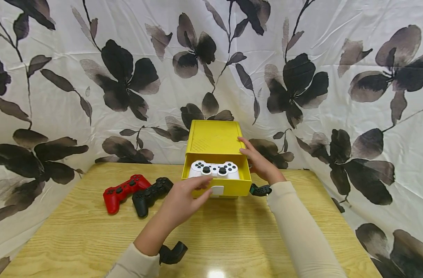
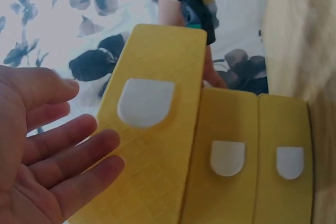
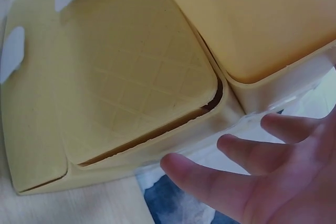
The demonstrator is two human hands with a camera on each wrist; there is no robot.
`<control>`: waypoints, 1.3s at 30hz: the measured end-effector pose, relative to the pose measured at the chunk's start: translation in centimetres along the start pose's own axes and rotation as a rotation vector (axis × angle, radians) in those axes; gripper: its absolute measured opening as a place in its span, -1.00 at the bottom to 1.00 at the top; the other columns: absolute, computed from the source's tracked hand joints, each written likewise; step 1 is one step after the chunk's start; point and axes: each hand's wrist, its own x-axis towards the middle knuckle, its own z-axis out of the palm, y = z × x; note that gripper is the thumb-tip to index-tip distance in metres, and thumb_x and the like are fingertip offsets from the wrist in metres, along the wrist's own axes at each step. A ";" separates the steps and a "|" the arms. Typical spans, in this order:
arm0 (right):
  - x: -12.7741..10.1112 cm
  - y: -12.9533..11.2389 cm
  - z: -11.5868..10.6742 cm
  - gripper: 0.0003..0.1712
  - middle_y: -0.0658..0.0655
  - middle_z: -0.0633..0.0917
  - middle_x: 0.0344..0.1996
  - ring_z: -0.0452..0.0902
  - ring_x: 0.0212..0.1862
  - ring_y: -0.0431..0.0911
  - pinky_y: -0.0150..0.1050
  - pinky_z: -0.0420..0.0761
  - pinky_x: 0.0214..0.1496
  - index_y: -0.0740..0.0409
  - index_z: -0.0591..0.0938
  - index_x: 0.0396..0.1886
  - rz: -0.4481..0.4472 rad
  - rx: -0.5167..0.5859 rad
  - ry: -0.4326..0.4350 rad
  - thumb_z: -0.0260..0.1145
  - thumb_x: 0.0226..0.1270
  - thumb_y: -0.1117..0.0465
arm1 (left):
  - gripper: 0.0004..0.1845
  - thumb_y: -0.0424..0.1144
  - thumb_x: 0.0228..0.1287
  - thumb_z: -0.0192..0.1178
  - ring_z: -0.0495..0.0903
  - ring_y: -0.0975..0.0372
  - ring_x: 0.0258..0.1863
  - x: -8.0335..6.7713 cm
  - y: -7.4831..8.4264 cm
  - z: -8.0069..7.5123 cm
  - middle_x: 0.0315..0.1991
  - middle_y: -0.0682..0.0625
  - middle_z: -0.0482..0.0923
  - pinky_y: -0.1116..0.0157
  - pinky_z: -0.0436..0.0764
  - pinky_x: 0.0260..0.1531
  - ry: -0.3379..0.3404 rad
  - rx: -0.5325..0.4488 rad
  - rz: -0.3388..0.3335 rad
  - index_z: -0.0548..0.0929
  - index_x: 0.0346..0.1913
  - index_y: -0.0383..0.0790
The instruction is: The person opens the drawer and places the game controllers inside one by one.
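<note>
A yellow drawer unit (image 1: 213, 136) stands near the back of the table, its top drawer (image 1: 233, 187) pulled out. Inside that drawer lies a white game controller (image 1: 214, 170) with two dark thumbsticks. My left hand (image 1: 179, 200) hovers at the drawer's front, close to its white handle (image 1: 217, 190); in the left wrist view its fingers (image 2: 79, 163) are loosely bent and hold nothing. My right hand (image 1: 263, 165) is at the unit's right side, fingertips along the top edge. The right wrist view shows its fingers spread beside the yellow casing (image 3: 173, 142).
To the left, a red game controller (image 1: 119, 192) and a black one (image 1: 148, 196) lie together on the wooden table (image 1: 93, 239). Two closed lower drawers (image 2: 226, 119) sit beneath the pulled-out one. A flower-printed white cloth (image 1: 239, 92) hangs behind the table.
</note>
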 end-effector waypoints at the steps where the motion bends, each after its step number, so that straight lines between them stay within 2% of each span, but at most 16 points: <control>1: 0.0 0.1 0.0 -0.30 0.17 -0.06 0.53 0.04 0.47 0.34 0.39 0.33 0.26 -0.48 -0.12 0.50 0.000 0.003 0.000 -0.12 0.45 -0.20 | -0.62 -0.31 0.15 0.37 0.73 0.23 -0.21 -0.1 0.0 0.2 -0.16 -0.03 0.75 0.27 0.71 -0.19 0.005 -0.001 -0.005 0.67 0.07 -0.20; 11: -0.1 0.1 0.0 -0.32 0.13 -0.04 0.53 0.05 0.48 0.30 0.35 0.35 0.27 -0.52 -0.10 0.49 -0.009 0.014 -0.007 -0.14 0.44 -0.18 | -0.64 -0.31 0.11 0.40 0.71 0.21 -0.20 -1.0 -0.1 1.9 -0.14 -0.02 0.74 0.26 0.70 -0.18 0.053 -0.019 -0.094 0.70 0.02 -0.19; 17: -0.2 0.1 -0.1 -0.31 0.12 -0.04 0.54 0.04 0.48 0.30 0.38 0.32 0.28 -0.52 -0.11 0.49 -0.008 0.028 -0.014 -0.13 0.44 -0.17 | -0.65 -0.34 0.09 0.40 0.74 0.17 -0.22 -1.3 -0.1 2.6 -0.13 -0.07 0.74 0.27 0.72 -0.21 0.116 -0.085 -0.114 0.71 -0.01 -0.24; 25: -0.1 0.2 -0.1 -0.30 0.13 -0.06 0.53 0.05 0.47 0.30 0.37 0.35 0.26 -0.51 -0.11 0.49 -0.010 0.006 -0.002 -0.12 0.43 -0.17 | -0.74 -0.40 0.10 0.38 0.73 0.13 -0.23 -1.6 0.0 4.0 -0.14 -0.09 0.72 0.29 0.72 -0.25 0.210 -0.191 -0.176 0.74 -0.10 -0.27; 33: -0.1 0.1 0.1 -0.29 0.12 -0.06 0.53 0.05 0.47 0.30 0.36 0.35 0.27 -0.52 -0.10 0.48 -0.006 0.002 0.007 -0.10 0.40 -0.18 | -0.77 -0.46 0.07 0.37 0.71 0.20 -0.31 -1.6 0.3 5.1 -0.24 -0.09 0.69 0.42 0.70 -0.31 0.334 -0.157 -0.174 0.75 -0.16 -0.32; 39: 0.0 0.2 0.0 -0.31 0.10 -0.07 0.53 0.05 0.47 0.31 0.35 0.33 0.28 -0.56 -0.10 0.48 0.002 -0.005 0.003 -0.10 0.42 -0.20 | -0.79 -0.48 0.04 0.38 0.70 0.23 -0.33 -1.4 0.6 5.6 -0.29 -0.07 0.68 0.41 0.69 -0.31 0.380 -0.056 -0.163 0.77 -0.20 -0.31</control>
